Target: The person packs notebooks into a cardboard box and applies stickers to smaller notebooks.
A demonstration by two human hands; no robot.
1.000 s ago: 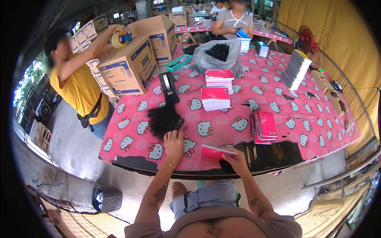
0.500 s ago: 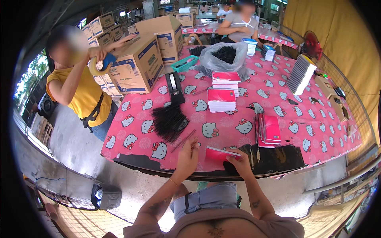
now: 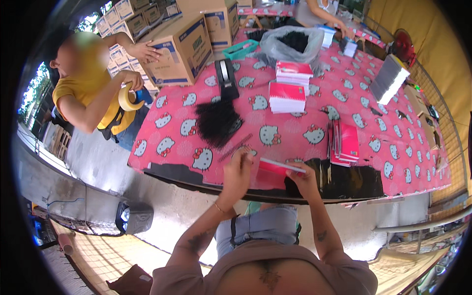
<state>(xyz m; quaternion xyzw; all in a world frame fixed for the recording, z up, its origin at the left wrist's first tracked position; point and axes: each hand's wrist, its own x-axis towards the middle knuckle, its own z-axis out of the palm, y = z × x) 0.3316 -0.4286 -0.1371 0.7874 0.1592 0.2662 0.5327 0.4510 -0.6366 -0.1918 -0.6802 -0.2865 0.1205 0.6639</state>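
Near the table's front edge, my left hand [image 3: 238,176] is closed on one end of a thin dark spiral binding coil [image 3: 235,147], which slants away to the upper right. My right hand [image 3: 304,181] grips a pink-covered notebook [image 3: 273,167] by its right end, edge tilted up, just right of the coil. The two hands are apart. Beyond my left hand lies a heap of black spiral coils [image 3: 216,123]. Right of the notebook sits a small pile of pink spiral-bound notebooks [image 3: 348,141]. Stacks of pink-covered pads [image 3: 287,98] stand farther back.
A black tape dispenser [image 3: 226,81], a teal basket [image 3: 240,50] and a clear bag [image 3: 268,49] of black coils stand farther back. A tall notebook stack [image 3: 388,78] is at right. At left, a co-worker in yellow [image 3: 81,88] holds a tape roll beside a cardboard box [image 3: 179,51].
The whole view has shifted, so the table appears higher. My hands keep their holds on coil and notebook. The co-worker's tape roll has moved down, off the box; the far person reaches toward a stack.
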